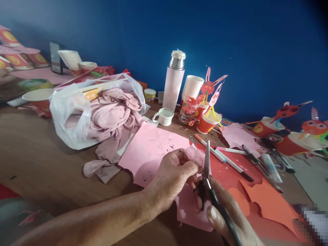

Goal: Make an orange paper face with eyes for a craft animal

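Head view, looking down across a wooden desk (pixel 51 160). Left hand (pixel 174 172) enters from the lower left; its fingers (pixel 183 160) and thumb are pressed together, pinching a small pink paper piece (pixel 194 157) with faint drawn circles, held above the papers right of centre, toward the desk's front edge. Right hand (pixel 227 218) sits at the bottom edge, its fingers (pixel 212 215) curled round the black handles of scissors (pixel 207 162). Blades stand upright, almost closed, against the paper piece's right edge. Below the hands, a larger pink sheet (pixel 151 153) with scattered scraps lies to the left; a red sheet (pixel 225 174) lies to the right, with an orange cut sheet (pixel 269 208) toward the front right corner. Markers (pixel 225 157) rest on the red sheet. Along the back edge: a white plastic bag (pixel 69 118) with pink cloth (pixel 115 116), a thermos (pixel 174 82), stacked paper cups (pixel 192 87) and paper-cup rabbit figures (pixel 208 109).
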Action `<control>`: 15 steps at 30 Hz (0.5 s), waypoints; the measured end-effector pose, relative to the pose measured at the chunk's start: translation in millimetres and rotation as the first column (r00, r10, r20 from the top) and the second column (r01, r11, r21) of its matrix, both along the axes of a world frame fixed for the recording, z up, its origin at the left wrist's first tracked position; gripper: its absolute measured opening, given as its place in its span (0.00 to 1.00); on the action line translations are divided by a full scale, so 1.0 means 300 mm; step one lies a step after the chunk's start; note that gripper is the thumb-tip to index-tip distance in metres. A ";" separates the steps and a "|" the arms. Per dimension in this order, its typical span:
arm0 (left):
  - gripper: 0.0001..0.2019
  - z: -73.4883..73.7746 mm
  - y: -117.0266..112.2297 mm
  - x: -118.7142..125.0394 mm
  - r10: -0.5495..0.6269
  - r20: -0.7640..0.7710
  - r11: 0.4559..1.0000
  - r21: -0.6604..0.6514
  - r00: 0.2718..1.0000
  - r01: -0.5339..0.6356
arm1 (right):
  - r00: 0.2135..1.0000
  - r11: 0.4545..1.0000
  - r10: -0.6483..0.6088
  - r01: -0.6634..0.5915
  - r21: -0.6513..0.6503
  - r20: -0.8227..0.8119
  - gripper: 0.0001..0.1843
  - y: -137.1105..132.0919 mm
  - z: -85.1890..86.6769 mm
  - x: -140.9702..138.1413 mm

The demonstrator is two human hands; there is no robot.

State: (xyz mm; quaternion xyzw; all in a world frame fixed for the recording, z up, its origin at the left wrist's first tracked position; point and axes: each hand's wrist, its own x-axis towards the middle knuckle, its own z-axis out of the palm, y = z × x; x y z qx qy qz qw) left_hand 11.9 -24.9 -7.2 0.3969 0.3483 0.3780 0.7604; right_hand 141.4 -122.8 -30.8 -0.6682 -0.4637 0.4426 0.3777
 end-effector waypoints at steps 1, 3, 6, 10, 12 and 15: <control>0.03 -0.001 0.000 0.001 0.000 0.000 1.000 -0.001 1.000 0.000 | 1.000 1.000 -0.003 0.003 0.004 0.004 0.31 0.000 -0.006 0.004; 0.04 -0.003 0.000 0.001 -0.001 0.003 1.000 -0.003 1.000 0.001 | 1.000 1.000 -0.009 0.009 -0.005 0.001 0.32 0.002 -0.010 0.007; 0.04 -0.007 0.002 -0.002 -0.009 0.006 1.000 -0.001 1.000 0.009 | 0.999 0.999 -0.029 0.028 -0.042 -0.021 0.36 0.007 0.002 -0.002; 0.04 -0.011 0.006 -0.004 -0.022 0.000 1.000 0.009 1.000 0.022 | 0.997 0.998 -0.045 0.042 -0.056 -0.058 0.39 0.015 0.020 -0.017; 0.04 -0.014 0.008 -0.004 -0.025 0.001 1.000 0.009 1.000 0.025 | 0.996 0.999 -0.036 0.033 -0.042 -0.080 0.38 0.020 0.021 -0.017; 0.05 -0.019 0.009 -0.004 -0.027 0.006 1.000 0.012 1.000 0.027 | 0.992 1.000 0.028 -0.028 -0.003 -0.121 0.34 0.027 0.020 -0.009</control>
